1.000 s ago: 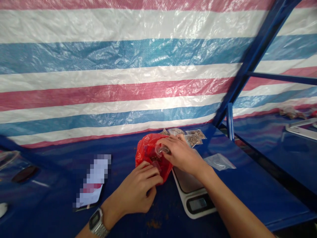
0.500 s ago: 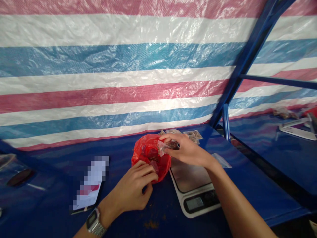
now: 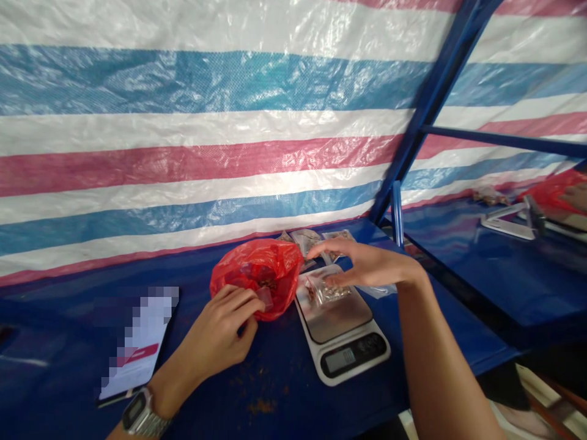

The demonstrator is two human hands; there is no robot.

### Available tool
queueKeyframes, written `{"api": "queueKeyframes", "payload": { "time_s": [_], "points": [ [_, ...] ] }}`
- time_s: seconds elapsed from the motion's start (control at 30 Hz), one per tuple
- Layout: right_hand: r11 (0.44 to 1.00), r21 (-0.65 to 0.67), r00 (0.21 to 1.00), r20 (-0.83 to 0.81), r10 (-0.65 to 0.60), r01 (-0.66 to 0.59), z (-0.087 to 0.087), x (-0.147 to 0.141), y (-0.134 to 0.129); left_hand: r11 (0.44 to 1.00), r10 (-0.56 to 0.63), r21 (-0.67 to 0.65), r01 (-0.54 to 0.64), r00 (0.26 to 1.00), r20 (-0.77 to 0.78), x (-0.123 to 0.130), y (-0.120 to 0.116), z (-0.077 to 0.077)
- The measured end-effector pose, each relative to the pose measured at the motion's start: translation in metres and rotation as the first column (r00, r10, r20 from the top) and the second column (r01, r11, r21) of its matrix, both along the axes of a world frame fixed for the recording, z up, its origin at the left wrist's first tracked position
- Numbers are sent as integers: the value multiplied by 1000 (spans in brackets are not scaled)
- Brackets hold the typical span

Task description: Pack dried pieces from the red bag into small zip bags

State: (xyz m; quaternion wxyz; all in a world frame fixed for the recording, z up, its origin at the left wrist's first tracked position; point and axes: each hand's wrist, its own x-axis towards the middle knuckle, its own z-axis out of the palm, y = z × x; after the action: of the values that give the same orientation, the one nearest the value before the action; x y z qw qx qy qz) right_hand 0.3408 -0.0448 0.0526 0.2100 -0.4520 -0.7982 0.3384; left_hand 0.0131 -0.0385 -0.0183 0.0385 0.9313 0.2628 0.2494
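My left hand (image 3: 227,327), with a watch on its wrist, is closed on the near rim of a red plastic bag (image 3: 229,256). Dark bits lie inside the bag, and a small see-through piece (image 3: 265,298) shows beside my fingertips. A small clear zip bag (image 3: 332,292) with brownish contents rests on the metal plate of a white digital kitchen scale (image 3: 328,327). Just above it my right hand (image 3: 367,263) is open, thumb and fingers apart, thumb close to the zip bag. The scale's display is lit but too blurred to read surely.
Several filled clear bags (image 3: 306,239) lie behind the scale. A phone (image 3: 140,348) is at the left on the blue table (image 3: 192,397), with brown crumbs (image 3: 262,405) in front. Striped sheeting (image 3: 183,171) and a blue frame (image 3: 426,116) stand behind. Another person's hand (image 3: 576,197) shows far right.
My right hand has moved from over the red bag to the scale and let go of the small zip bag, which now lies on the plate. My left hand stays at the red bag.
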Motion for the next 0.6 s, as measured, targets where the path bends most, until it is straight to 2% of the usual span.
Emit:
{"api": "queueKeyframes", "payload": {
  "time_s": [0.17, 0.27, 0.4, 0.6],
  "points": [
    [994, 95, 996, -84, -42, 50, 1, -5, 4, 998, 24, 65, -24, 1000, 3, -3, 5, -2],
    [997, 69, 994, -107, 21, -14, 1, -6, 6, 993, 26, 112, -28, 1000, 17, -4, 7, 1],
    [991, -75, 993, -28, 111, -113, 1, -1, 2, 992, 5, 127, -7, 1000, 15, -4, 6, 10],
    [997, -82, 988, 154, 28, -16, -3, 8, 0, 991, -42, 130, 41, 999, 6, -6, 2, 14]
  ]
}}
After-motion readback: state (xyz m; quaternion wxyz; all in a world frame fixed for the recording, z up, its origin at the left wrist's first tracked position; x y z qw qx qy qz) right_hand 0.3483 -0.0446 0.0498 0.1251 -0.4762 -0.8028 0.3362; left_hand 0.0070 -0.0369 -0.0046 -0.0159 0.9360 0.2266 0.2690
